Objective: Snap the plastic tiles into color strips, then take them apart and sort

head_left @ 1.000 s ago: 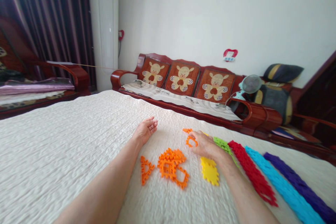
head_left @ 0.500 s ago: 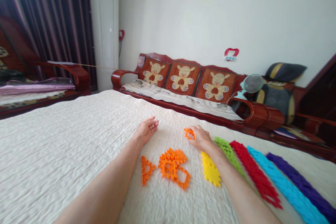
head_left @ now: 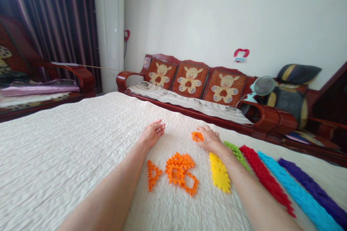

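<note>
On the cream quilted cover, my left hand rests palm inward with its fingers apart and nothing in it. My right hand is at the far side, its fingers around the right edge of a small orange piece. Nearer to me lies a pile of orange toothed pieces, some overlapping. A triangular orange piece lies just left of the pile. Yellow pieces form a row beside my right forearm.
Rows of green, red, light blue and purple pieces run along the right. Behind the cover stands a wooden sofa with bear cushions and a small fan.
My right hand has shifted slightly beside the small orange piece, and more of the yellow row shows. My left hand stays much the same. The view has moved slightly.
</note>
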A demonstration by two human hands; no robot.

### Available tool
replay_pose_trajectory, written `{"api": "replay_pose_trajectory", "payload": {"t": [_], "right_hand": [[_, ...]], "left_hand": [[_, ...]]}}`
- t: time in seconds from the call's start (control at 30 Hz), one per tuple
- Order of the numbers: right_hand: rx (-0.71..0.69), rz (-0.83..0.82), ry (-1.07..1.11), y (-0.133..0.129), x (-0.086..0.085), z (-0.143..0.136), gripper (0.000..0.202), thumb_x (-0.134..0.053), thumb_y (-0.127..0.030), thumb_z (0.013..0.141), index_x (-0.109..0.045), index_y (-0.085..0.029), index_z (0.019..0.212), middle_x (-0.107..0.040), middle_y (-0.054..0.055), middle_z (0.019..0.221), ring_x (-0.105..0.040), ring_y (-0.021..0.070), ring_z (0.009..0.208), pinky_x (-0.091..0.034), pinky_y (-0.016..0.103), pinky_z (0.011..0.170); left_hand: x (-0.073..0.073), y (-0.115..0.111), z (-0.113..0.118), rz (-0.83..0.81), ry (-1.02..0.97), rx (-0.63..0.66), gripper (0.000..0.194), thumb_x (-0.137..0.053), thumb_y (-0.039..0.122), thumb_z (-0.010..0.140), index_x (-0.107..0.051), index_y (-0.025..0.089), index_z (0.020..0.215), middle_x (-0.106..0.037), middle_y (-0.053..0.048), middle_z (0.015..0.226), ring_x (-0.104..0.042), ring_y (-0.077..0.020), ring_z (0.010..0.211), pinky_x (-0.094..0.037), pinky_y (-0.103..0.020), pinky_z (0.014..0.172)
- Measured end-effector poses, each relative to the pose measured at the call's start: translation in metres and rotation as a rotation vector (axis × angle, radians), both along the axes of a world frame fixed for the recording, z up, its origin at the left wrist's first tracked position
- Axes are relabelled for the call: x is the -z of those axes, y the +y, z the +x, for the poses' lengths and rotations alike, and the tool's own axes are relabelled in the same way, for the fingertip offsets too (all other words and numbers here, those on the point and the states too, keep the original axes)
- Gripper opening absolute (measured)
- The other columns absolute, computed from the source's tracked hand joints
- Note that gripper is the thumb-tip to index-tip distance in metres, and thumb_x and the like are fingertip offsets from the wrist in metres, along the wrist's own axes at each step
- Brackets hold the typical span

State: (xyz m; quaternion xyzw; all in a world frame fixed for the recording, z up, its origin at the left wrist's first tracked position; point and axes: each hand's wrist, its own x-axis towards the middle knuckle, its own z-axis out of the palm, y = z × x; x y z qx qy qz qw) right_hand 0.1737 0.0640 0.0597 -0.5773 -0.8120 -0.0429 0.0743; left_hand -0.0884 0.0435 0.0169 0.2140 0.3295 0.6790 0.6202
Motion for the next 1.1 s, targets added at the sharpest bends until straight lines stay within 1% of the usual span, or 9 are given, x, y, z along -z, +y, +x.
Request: {"api": "replay_pose_trajectory", "payload": {"t": [0.1, 0.17, 0.3, 0.43, 0.57, 0.7, 0.8, 0.93, 1.1], "right_hand": [[-0.061, 0.062, 0.035, -0.014, -0.002, 0.005, 0.047, -0.054, -0.018, 0.075, -0.051, -0.019, 0.122, -0.051, 0.010, 0.125, -0.048, 0.0233, 0.112, -0.031, 0.037, 0.093], [-0.138, 0.054, 0.083, -0.027, -0.003, 0.004, 0.039, -0.051, -0.017, 0.076, -0.056, -0.019, 0.115, -0.056, 0.008, 0.116, -0.052, 0.0203, 0.107, -0.033, 0.033, 0.093], [-0.327, -0.099, 0.181, -0.055, -0.006, -0.006, 0.034, -0.054, -0.018, 0.074, -0.061, -0.020, 0.107, -0.061, 0.006, 0.110, -0.055, 0.0189, 0.102, -0.039, 0.031, 0.092], [-0.482, -0.240, 0.159, -0.076, -0.006, -0.016, 0.044, -0.056, -0.016, 0.068, -0.060, -0.021, 0.111, -0.060, 0.006, 0.116, -0.054, 0.0210, 0.107, -0.039, 0.034, 0.095], [-0.495, -0.296, 0.185, -0.080, 0.003, -0.018, 0.056, -0.056, -0.016, 0.067, -0.053, -0.020, 0.123, -0.057, 0.008, 0.124, -0.052, 0.0216, 0.112, -0.038, 0.034, 0.097], [-0.503, -0.298, 0.212, -0.077, 0.010, -0.019, 0.054, -0.053, -0.011, 0.064, -0.057, -0.021, 0.117, -0.059, 0.007, 0.116, -0.055, 0.0193, 0.106, -0.041, 0.032, 0.094], [-0.521, -0.231, 0.255, -0.077, 0.009, -0.022, 0.054, -0.054, -0.010, 0.064, -0.056, -0.021, 0.116, -0.057, 0.007, 0.116, -0.054, 0.0183, 0.105, -0.042, 0.031, 0.093], [-0.572, -0.105, 0.283, -0.076, 0.007, -0.024, 0.056, -0.049, -0.007, 0.068, -0.051, -0.022, 0.122, -0.052, 0.007, 0.125, -0.048, 0.0179, 0.116, -0.038, 0.033, 0.099], [-0.500, -0.059, 0.255, -0.068, 0.013, -0.014, 0.060, -0.046, -0.004, 0.068, -0.049, -0.022, 0.125, -0.051, 0.008, 0.128, -0.045, 0.0194, 0.121, -0.034, 0.038, 0.104]], "left_hand": [[-0.001, -0.001, 0.000, -0.006, -0.002, -0.003, 0.034, -0.055, 0.001, 0.072, -0.051, 0.012, 0.105, -0.066, -0.005, 0.077, -0.062, -0.0085, 0.058, -0.050, -0.019, 0.054], [0.000, 0.000, 0.000, 0.002, -0.005, -0.002, 0.035, -0.055, 0.002, 0.072, -0.051, 0.012, 0.106, -0.066, -0.005, 0.076, -0.063, -0.0088, 0.059, -0.050, -0.020, 0.055], [0.002, 0.002, -0.001, 0.005, -0.008, -0.006, 0.036, -0.056, 0.002, 0.072, -0.051, 0.011, 0.107, -0.066, -0.005, 0.077, -0.063, -0.0094, 0.060, -0.050, -0.020, 0.056], [0.001, 0.001, -0.001, -0.001, -0.002, -0.010, 0.037, -0.055, 0.002, 0.073, -0.051, 0.011, 0.109, -0.067, -0.005, 0.077, -0.063, -0.0091, 0.059, -0.050, -0.020, 0.055], [0.000, 0.000, 0.000, -0.004, -0.007, -0.010, 0.039, -0.055, 0.002, 0.073, -0.051, 0.011, 0.111, -0.066, -0.005, 0.077, -0.063, -0.0087, 0.058, -0.050, -0.020, 0.055], [0.000, 0.000, 0.000, -0.003, -0.009, -0.007, 0.041, -0.054, 0.002, 0.073, -0.050, 0.011, 0.112, -0.066, -0.005, 0.076, -0.063, -0.0086, 0.058, -0.050, -0.020, 0.055], [0.000, 0.000, 0.000, 0.001, -0.013, -0.006, 0.040, -0.054, 0.002, 0.073, -0.050, 0.010, 0.112, -0.066, -0.005, 0.076, -0.063, -0.0087, 0.058, -0.050, -0.020, 0.055], [-0.001, -0.001, 0.000, -0.002, -0.009, -0.008, 0.039, -0.054, 0.002, 0.074, -0.050, 0.011, 0.112, -0.066, -0.005, 0.076, -0.062, -0.0086, 0.058, -0.050, -0.019, 0.054], [-0.001, 0.000, 0.000, -0.011, -0.007, -0.005, 0.041, -0.056, 0.002, 0.073, -0.051, 0.011, 0.113, -0.066, -0.005, 0.076, -0.063, -0.0086, 0.058, -0.050, -0.019, 0.055]]}}
